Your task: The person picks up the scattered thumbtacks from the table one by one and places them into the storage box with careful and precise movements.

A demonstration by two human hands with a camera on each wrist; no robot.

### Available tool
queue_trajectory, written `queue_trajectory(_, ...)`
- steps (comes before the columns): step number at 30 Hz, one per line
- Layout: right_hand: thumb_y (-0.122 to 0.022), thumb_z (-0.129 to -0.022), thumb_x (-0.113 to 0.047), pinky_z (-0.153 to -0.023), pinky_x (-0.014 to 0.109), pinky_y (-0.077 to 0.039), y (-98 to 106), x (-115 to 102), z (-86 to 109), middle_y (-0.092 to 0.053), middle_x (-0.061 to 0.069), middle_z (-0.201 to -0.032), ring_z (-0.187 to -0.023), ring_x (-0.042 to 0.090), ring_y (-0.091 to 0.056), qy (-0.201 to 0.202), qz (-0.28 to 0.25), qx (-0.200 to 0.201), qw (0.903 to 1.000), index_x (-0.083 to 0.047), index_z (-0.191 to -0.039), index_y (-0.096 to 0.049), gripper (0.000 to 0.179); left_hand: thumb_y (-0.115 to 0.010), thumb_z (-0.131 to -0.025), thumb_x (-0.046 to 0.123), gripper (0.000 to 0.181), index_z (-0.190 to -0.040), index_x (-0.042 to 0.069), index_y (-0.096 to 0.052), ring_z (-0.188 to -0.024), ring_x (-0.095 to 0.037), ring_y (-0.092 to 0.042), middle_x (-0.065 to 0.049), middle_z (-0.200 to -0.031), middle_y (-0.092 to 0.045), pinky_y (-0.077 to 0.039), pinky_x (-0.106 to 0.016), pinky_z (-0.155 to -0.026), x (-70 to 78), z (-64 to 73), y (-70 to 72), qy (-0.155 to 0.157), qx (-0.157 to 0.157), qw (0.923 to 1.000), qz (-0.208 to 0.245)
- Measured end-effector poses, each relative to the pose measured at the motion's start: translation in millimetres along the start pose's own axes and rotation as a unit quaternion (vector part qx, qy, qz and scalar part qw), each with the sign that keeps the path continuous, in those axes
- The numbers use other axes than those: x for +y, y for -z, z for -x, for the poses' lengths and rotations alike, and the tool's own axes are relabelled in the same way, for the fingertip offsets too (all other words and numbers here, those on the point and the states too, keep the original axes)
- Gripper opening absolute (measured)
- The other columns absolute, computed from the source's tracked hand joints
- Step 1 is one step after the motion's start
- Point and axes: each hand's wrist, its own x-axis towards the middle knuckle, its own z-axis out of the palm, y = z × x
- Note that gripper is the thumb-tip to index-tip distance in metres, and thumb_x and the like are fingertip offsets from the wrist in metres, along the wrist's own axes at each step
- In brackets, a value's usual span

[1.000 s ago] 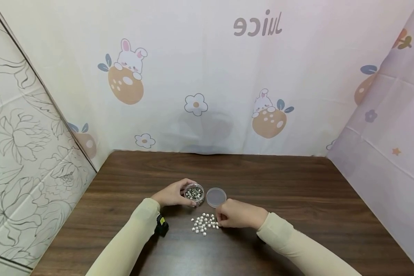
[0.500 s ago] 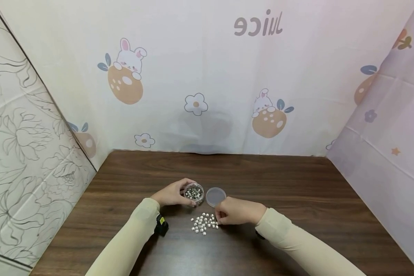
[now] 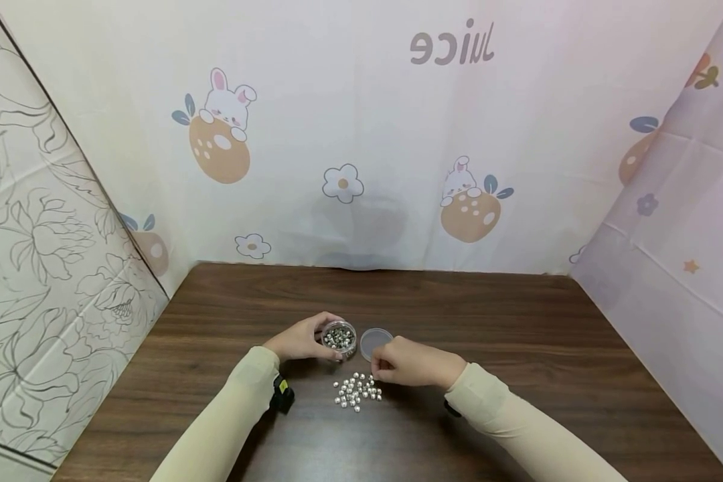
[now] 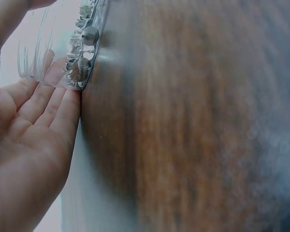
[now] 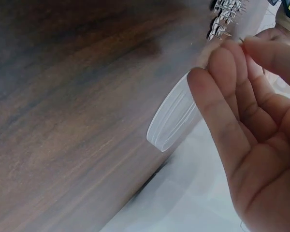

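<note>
My left hand [image 3: 304, 339] holds a clear round jar [image 3: 340, 352] from its left side, fingers and thumb curved around the wall. Silver thumbtacks [image 3: 339, 337] fill much of it; some show through the wall in the left wrist view. My right hand [image 3: 418, 362] hovers over the upper right edge of a loose pile of silver thumbtacks [image 3: 352, 392]. Its thumb and fingertips meet in a pinch on a tiny thumbtack [image 5: 241, 40], of which only a sliver shows in the right wrist view. Partly behind that hand lies the jar's round translucent lid [image 3: 373, 341].
Dark wood-grain table [image 3: 488, 314] extends on both sides and in front of the pile. A printed curtain [image 3: 349, 100] hangs along its back edge. Black wrist cameras [image 3: 282, 395] sit under the sleeves.
My right hand has lifted away from the pile's right edge, moving slightly up and left, and covers part of the lid. The left hand and jar have stayed put.
</note>
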Motion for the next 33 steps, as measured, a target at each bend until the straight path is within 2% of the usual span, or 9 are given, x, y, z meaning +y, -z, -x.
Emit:
queue_trajectory(8, -0.068, -0.096, -0.006, -0.058, 0.019, -0.046, -1, 2, -7.8, -0.057, -0.013, -0.074, -0.062, -0.002, -0.049, -0.002, -0.005, 0.065, 0.9979, -0.012, -0.088, -0.067, 0.01, -0.085, -0.082, 0.016, 0.067, -0.14, 0.012, -0.051, -0.109, -0.022, -0.062, -0.008, -0.126, -0.063, -0.051, -0.038, -0.091, -2.0, -1.1, -0.8, -0.001, -0.002, 1.0, 0.007)
queue_trajectory(16, -0.067, -0.097, -0.011, -0.058, 0.023, -0.047, 1, 2, -18.9, -0.057, -0.013, -0.074, -0.063, 0.001, -0.051, -0.036, -0.008, 0.123, 0.9917, -0.014, -0.091, -0.066, 0.007, -0.084, -0.083, 0.016, 0.066, -0.14, 0.012, -0.051, -0.109, -0.023, -0.062, -0.008, -0.127, -0.062, -0.05, -0.04, -0.093, -0.6, -1.1, -0.1, -0.004, -0.002, 0.9999, 0.01)
queue_trajectory(26, -0.067, -0.098, -0.012, -0.059, 0.023, -0.049, 3, 2, -35.3, -0.059, -0.013, -0.076, -0.064, 0.002, -0.053, -0.046, 0.005, 0.134, 0.9899, -0.015, -0.092, -0.066, 0.007, -0.084, -0.083, 0.018, 0.067, -0.141, 0.013, -0.05, -0.109, -0.022, -0.062, -0.007, -0.127, -0.063, -0.05, -0.04, -0.091, -1.9, -1.4, 0.6, 0.001, -0.001, 1.0, 0.0)
queue_trajectory(33, -0.067, -0.098, -0.013, -0.059, 0.024, -0.048, 3, 5, -48.5, -0.061, -0.011, -0.076, -0.063, 0.002, -0.053, -0.047, 0.007, 0.14, 0.989, -0.012, -0.094, -0.069, 0.005, -0.083, -0.084, 0.019, 0.067, -0.141, 0.013, -0.05, -0.114, -0.021, -0.059, -0.006, -0.132, -0.059, -0.047, -0.043, -0.098, -3.5, -2.8, 1.5, -0.006, -0.001, 0.9999, -0.008)
